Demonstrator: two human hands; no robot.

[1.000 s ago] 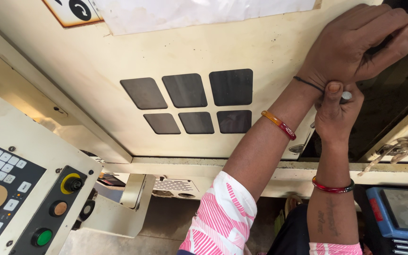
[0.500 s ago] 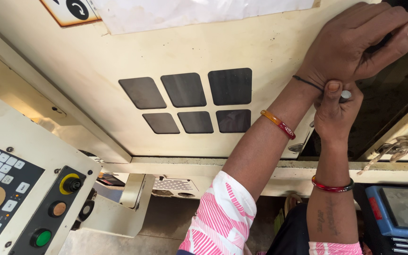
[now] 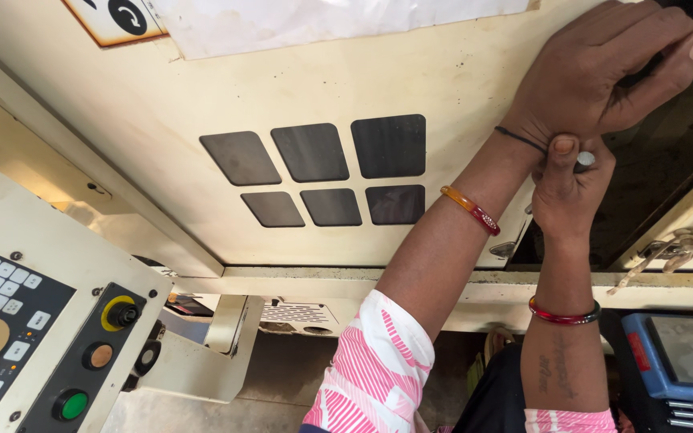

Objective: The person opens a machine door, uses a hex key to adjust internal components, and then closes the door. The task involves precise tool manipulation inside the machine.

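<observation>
at far left the control panel point(image 3: 18, 345) with its keypad and green button point(image 3: 71, 405) sits as it did a second ago. the cream machine door point(image 3: 202, 104) with six dark square windows point(image 3: 322, 172) has barely shifted in view. the left hand point(image 3: 603, 72) stays curled at the door's right edge, fingers closed; what it grips is hidden. just beneath, the right hand point(image 3: 567, 188) stays clamped on a small metal handle point(image 3: 585, 160).

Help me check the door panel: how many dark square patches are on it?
6 dark square patches on the cream door panel: three in the upper row, three smaller below. None seems hidden.
</observation>
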